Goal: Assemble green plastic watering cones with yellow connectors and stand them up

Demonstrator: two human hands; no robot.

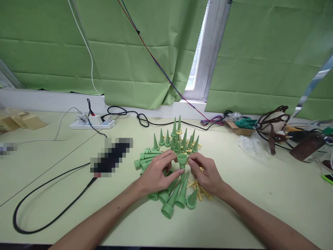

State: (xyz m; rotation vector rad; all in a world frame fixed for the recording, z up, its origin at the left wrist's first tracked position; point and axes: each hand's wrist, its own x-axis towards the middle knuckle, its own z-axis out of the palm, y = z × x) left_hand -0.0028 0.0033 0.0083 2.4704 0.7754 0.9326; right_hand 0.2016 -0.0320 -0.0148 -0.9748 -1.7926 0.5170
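Over the middle of the table, my left hand (159, 172) is closed on a hollow green plastic spike (182, 159), its threaded open end up and its tip down. My right hand (208, 172) is pinched beside the spike's collar; what its fingertips hold is hidden. A bit of yellow shows by those fingers. Below and left of my hands lie several similar green spikes (168, 207). Small yellow plastic stems (199, 194) lie beside my right hand. Behind, several green cones (155, 142) stand upright with yellow pieces among them. A lone green cone (191, 199) is at the front.
A black cable (52, 222) loops across the left side, near a blurred dark object (111, 156). At the back is a white power strip (92, 123). To the right are a plastic bag (251, 147), a cardboard box (236, 129) and assorted clutter. Green curtains (130, 62) hang behind.
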